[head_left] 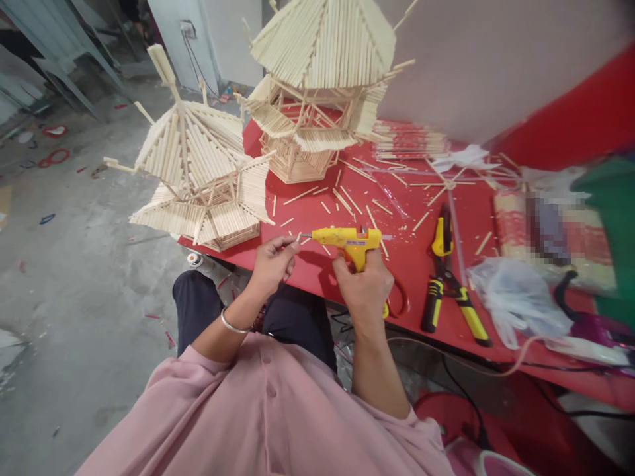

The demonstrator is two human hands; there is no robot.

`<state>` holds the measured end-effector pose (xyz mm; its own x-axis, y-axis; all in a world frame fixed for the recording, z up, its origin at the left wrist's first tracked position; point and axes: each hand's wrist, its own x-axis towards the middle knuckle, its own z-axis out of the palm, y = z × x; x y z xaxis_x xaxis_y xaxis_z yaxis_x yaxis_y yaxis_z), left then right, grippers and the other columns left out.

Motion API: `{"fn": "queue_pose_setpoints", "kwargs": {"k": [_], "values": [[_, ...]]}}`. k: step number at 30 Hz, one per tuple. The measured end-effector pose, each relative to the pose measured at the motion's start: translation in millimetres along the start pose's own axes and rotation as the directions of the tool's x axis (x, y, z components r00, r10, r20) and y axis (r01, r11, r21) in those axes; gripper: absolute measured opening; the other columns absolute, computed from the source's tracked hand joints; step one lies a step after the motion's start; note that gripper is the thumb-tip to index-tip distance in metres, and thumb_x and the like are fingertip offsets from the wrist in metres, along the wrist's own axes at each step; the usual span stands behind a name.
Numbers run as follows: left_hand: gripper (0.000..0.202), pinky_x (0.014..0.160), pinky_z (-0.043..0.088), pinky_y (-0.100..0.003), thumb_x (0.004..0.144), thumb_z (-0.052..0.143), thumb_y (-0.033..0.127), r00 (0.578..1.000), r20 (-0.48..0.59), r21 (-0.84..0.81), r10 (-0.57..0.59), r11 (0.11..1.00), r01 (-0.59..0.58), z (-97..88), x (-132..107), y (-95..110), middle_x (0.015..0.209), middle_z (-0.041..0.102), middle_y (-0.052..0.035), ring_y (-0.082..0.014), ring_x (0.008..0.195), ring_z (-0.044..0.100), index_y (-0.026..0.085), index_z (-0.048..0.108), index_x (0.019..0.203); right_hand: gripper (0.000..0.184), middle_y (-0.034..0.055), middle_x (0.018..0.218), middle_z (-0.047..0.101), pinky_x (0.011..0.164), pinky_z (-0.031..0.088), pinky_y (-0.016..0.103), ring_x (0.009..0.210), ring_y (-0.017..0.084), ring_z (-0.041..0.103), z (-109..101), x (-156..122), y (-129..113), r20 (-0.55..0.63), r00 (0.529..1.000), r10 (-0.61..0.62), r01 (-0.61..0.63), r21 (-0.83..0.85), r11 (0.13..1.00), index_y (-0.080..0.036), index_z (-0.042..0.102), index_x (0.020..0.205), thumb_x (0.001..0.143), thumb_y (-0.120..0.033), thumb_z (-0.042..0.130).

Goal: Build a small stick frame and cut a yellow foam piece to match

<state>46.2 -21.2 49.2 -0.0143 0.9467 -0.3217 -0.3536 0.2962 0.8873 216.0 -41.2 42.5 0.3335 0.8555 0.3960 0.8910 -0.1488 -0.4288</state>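
Observation:
My right hand (364,281) is wrapped round the handle of a yellow hot glue gun (342,238), whose nozzle points left. My left hand (274,263) pinches a short wooden stick (298,237) between thumb and fingers, right at the nozzle tip; whether they touch I cannot tell. Behind my left hand stands a small pagoda model (203,172) made of wooden sticks, with two tiers of roof. A taller stick pagoda (317,86) stands further back on the red table (307,268). Loose sticks (347,198) lie scattered beyond the glue gun.
Pliers with black and yellow handles (456,301) lie to the right, near a clear plastic bag (520,297). Stick bundles (409,140) rest at the back. Red-handled scissors (398,297) lie by my right wrist. A white bottle (196,261) stands below the table's left edge.

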Motion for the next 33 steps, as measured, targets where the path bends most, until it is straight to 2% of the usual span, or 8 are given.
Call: {"fn": "queue_pose_setpoints", "kwargs": {"k": [9, 14, 18, 21, 23, 27, 30, 33], "values": [[0.038, 0.030, 0.023, -0.018, 0.069, 0.080, 0.045, 1.000, 0.006, -0.025, 0.010, 1.000, -0.010, -2.4, 1, -5, 0.040, 0.048, 0.0100, -0.0045, 0.028, 0.034, 0.015, 0.064, 0.086, 0.033, 0.0054, 0.066, 0.063, 0.061, 0.041, 0.033, 0.058, 0.021, 0.056, 3, -1, 1, 0.010, 1.000, 0.014, -0.014, -0.006, 1.000, -0.019, 0.062, 0.086, 0.078, -0.050, 0.055], [0.037, 0.029, 0.024, -0.018, 0.066, 0.083, 0.042, 0.999, 0.029, -0.063, -0.023, 0.998, 0.025, -1.5, 1, -5, 0.047, 0.054, 0.0073, -0.0034, 0.029, 0.035, 0.015, 0.064, 0.083, 0.046, 0.0061, 0.071, 0.064, 0.065, 0.044, 0.033, 0.064, 0.022, 0.057, -3, 1, 5, 0.063, 0.996, 0.059, -0.062, 0.046, 0.997, -0.019, 0.064, 0.090, 0.078, -0.063, 0.058], [0.038, 0.030, 0.027, -0.017, 0.063, 0.085, 0.041, 0.998, 0.047, -0.118, -0.042, 0.992, 0.047, -1.8, 2, -3, 0.053, 0.058, 0.0053, -0.0031, 0.032, 0.039, 0.015, 0.063, 0.080, 0.067, 0.0057, 0.071, 0.062, 0.064, 0.043, 0.033, 0.064, 0.022, 0.056, -21, 9, 28, 0.095, 0.968, 0.230, -0.239, 0.094, 0.966, -0.018, 0.063, 0.094, 0.074, -0.081, 0.052], [0.041, 0.030, 0.033, -0.017, 0.060, 0.086, 0.043, 0.997, 0.059, -0.135, -0.052, 0.989, 0.060, -2.3, 3, -3, 0.054, 0.060, 0.0052, -0.0043, 0.034, 0.044, 0.016, 0.062, 0.080, 0.067, 0.0040, 0.065, 0.059, 0.063, 0.041, 0.033, 0.060, 0.021, 0.054, -35, 13, 57, 0.163, 0.937, 0.310, -0.323, 0.060, 0.944, -0.019, 0.062, 0.093, 0.080, -0.082, 0.040], [0.044, 0.030, 0.035, -0.017, 0.059, 0.087, 0.043, 0.996, 0.063, -0.134, -0.064, 0.988, 0.072, -1.9, 4, -3, 0.055, 0.061, 0.0051, -0.0053, 0.035, 0.047, 0.016, 0.061, 0.081, 0.066, 0.0049, 0.064, 0.058, 0.064, 0.039, 0.033, 0.062, 0.021, 0.052, -40, 14, 77, 0.170, 0.944, 0.284, -0.286, -0.011, 0.958, -0.020, 0.062, 0.087, 0.085, -0.079, 0.033], [0.045, 0.032, 0.040, -0.017, 0.059, 0.087, 0.044, 0.993, 0.079, -0.107, -0.082, 0.990, 0.090, -0.1, 3, -4, 0.057, 0.062, 0.0053, -0.0057, 0.037, 0.050, 0.016, 0.061, 0.083, 0.068, 0.0103, 0.072, 0.058, 0.070, 0.038, 0.036, 0.073, 0.024, 0.051, -35, 11, 102, 0.148, 0.982, 0.114, -0.091, -0.156, 0.984, -0.017, 0.066, 0.081, 0.092, -0.070, 0.024], [0.047, 0.033, 0.041, -0.017, 0.057, 0.087, 0.045, 0.993, 0.072, -0.086, -0.090, 0.992, 0.096, -0.8, 2, -4, 0.057, 0.062, 0.0057, -0.0051, 0.037, 0.049, 0.017, 0.061, 0.083, 0.067, 0.0140, 0.077, 0.060, 0.073, 0.038, 0.039, 0.078, 0.027, 0.052, -31, 9, 100, 0.170, 0.982, 0.086, -0.043, -0.243, 0.969, -0.013, 0.072, 0.086, 0.096, -0.061, 0.025], [0.049, 0.033, 0.039, -0.016, 0.055, 0.088, 0.046, 0.995, 0.046, -0.066, -0.094, 0.993, 0.097, -3.1, 2, -3, 0.058, 0.064, 0.0050, -0.0053, 0.037, 0.050, 0.016, 0.061, 0.083, 0.061, 0.0186, 0.092, 0.064, 0.076, 0.038, 0.041, 0.089, 0.030, 0.055, -33, 6, 79, -0.032, 0.996, 0.085, -0.090, -0.284, 0.955, -0.012, 0.074, 0.102, 0.093, -0.062, 0.042]]}}
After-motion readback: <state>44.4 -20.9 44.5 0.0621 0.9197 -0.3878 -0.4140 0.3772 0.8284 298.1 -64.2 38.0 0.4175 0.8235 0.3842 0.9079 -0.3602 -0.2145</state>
